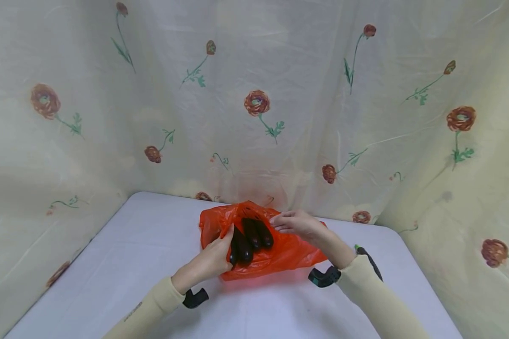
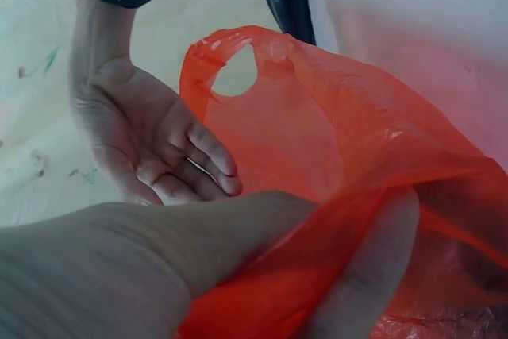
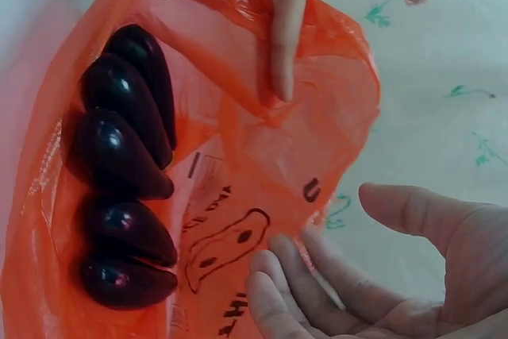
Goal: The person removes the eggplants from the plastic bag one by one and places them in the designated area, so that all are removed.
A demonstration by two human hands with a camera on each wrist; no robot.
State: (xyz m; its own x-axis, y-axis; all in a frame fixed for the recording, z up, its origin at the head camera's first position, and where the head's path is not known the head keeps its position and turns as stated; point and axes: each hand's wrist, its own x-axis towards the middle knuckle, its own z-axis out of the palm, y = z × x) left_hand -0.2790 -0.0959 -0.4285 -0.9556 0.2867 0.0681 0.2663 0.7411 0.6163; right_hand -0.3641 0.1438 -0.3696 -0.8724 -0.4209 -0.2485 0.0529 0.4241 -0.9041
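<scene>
An orange-red plastic bag lies toward the back of the table, its mouth spread apart. Several dark, glossy eggplants rest side by side inside it. My left hand grips the bag's left edge; in the left wrist view the film folds between the thumb and a finger. On the opposite side my right hand hovers at the bag's right part, palm turned inward. Its fingers are relaxed and hold nothing in the right wrist view. A handle hole shows in the bag in the left wrist view.
Outside the bag, a dark eggplant with a green tip lies at the right of the white table, partly behind my right forearm. A flower-printed curtain hangs along the back and both sides. Black camera mounts sit on both wrists.
</scene>
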